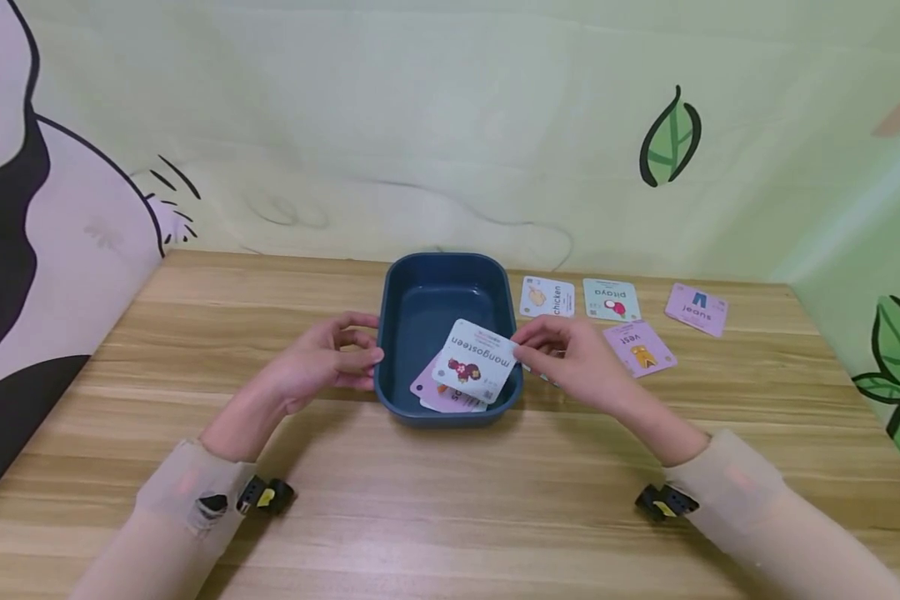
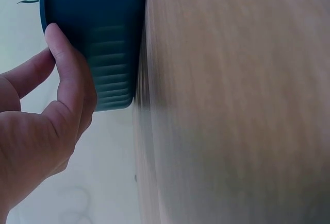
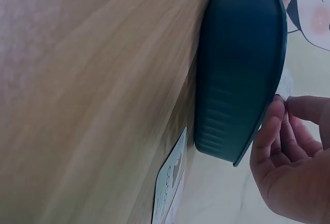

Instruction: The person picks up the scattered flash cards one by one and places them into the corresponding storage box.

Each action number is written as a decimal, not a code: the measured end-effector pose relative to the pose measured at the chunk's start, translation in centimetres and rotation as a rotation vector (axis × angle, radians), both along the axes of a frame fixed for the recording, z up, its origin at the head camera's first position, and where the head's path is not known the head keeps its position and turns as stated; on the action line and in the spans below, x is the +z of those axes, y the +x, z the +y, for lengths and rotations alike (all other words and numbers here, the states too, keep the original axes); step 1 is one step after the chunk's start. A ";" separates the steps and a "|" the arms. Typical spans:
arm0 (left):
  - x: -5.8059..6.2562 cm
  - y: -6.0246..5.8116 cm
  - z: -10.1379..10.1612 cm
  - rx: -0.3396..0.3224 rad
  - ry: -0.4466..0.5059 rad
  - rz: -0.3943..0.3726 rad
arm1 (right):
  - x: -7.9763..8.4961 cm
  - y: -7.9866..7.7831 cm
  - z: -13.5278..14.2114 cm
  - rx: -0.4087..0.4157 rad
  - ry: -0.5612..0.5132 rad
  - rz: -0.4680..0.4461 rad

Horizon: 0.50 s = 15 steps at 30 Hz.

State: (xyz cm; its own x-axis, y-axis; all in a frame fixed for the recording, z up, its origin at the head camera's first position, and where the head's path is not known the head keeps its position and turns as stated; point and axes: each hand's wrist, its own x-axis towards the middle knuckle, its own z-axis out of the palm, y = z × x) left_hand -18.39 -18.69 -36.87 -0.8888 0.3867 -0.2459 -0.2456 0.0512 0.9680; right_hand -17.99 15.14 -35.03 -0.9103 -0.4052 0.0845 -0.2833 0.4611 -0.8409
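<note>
A dark blue plastic bin (image 1: 401,333) stands on the wooden table. My left hand (image 1: 330,358) grips its left side, thumb at the rim and fingers against the outer wall (image 2: 111,59). Between thumb and fingers my right hand (image 1: 573,358) pinches the right corner of a light blue mangosteen card (image 1: 480,354), which is tilted over the front right of the bin. Beneath that card lie a purple card (image 1: 423,383) and the edge of a pale one, both partly covered. The right wrist view shows the right hand (image 3: 294,157) beside the bin's rim.
Right of the bin lie a chicken card (image 1: 547,296), a pitaya card (image 1: 611,300), a purple vest card (image 1: 648,350) and a purple card with trousers (image 1: 697,308). Another card (image 3: 167,177) is mostly hidden under my right hand. A printed cloth (image 1: 450,125) hangs behind the table.
</note>
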 end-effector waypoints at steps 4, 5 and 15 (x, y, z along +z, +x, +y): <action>0.0 0.0 0.0 0.000 0.000 0.001 | -0.1 0.1 -0.2 0.008 0.019 0.035; 0.0 0.0 0.0 0.001 -0.001 0.001 | -0.1 0.1 -0.2 0.011 0.024 0.048; 0.1 0.1 0.0 0.003 -0.006 0.001 | -0.2 0.4 -0.6 0.044 0.149 0.194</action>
State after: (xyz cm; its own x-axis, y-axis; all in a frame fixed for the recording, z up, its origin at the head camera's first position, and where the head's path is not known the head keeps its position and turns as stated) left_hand -18.27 -18.69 -36.78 -0.8902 0.3824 -0.2476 -0.2451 0.0561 0.9679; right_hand -17.56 14.49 -35.21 -0.8639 -0.4655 0.1924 -0.4556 0.5592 -0.6926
